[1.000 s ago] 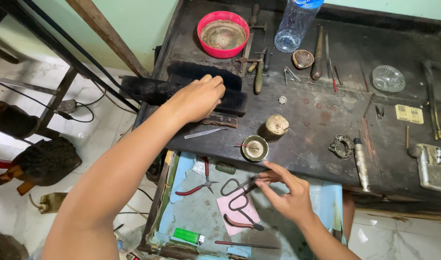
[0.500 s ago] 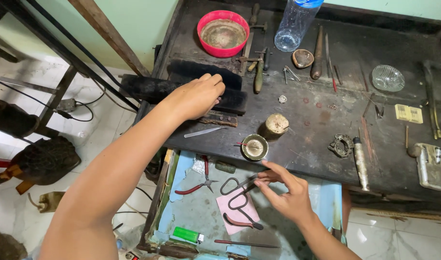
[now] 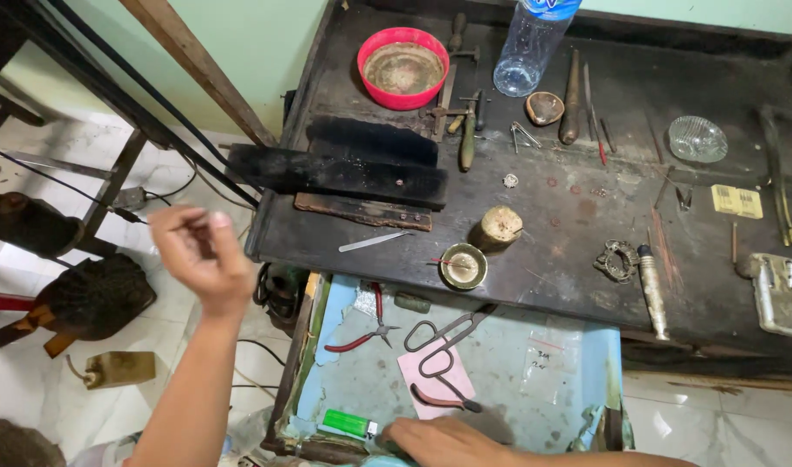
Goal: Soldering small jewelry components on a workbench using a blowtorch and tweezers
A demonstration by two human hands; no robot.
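Left hand, change: the left hand [image 3: 201, 255] has been lifted off the long black bristle brush [image 3: 339, 171], where it lay half a second ago, and is now seen off the bench's left edge, above the pale tiled floor [image 3: 32, 380].
Right hand, change: the right hand [image 3: 448, 443] has been drawn back from the dark metal shears [image 3: 443, 339], which it touched before, to the near edge of the open drawer [image 3: 577, 380].
Left hand, pose: it is raised at the end of a forearm reaching up from the lower frame, wrist bent, fingers curled loosely inward with the fingertips [image 3: 214, 220] brought close together; nothing can be seen held in it.
Right hand, pose: it is laid flat, palm down, on the drawer's near rim, only partly in view at the bottom edge; whether anything is under the fingers cannot be told.
Nearest to right hand: a small green lighter [image 3: 347, 423] lies just beside it to the left; a pink paper slip [image 3: 413, 367] and a red-handled cutter [image 3: 443, 399] lie just beyond it.
Shears: left untouched in the drawer, lying aslant, blades pointing toward the bench.
Drawer, other: red-handled pliers [image 3: 361, 335] are at its left part, well apart from the right hand.
Bench: on the dark worn wooden workbench [image 3: 569, 216] a small round brass cup [image 3: 462, 265] and a short wooden stub [image 3: 500, 227] stand near the front edge; a red plastic bowl [image 3: 403, 67] and a clear plastic bottle [image 3: 527, 52] stand at the back.
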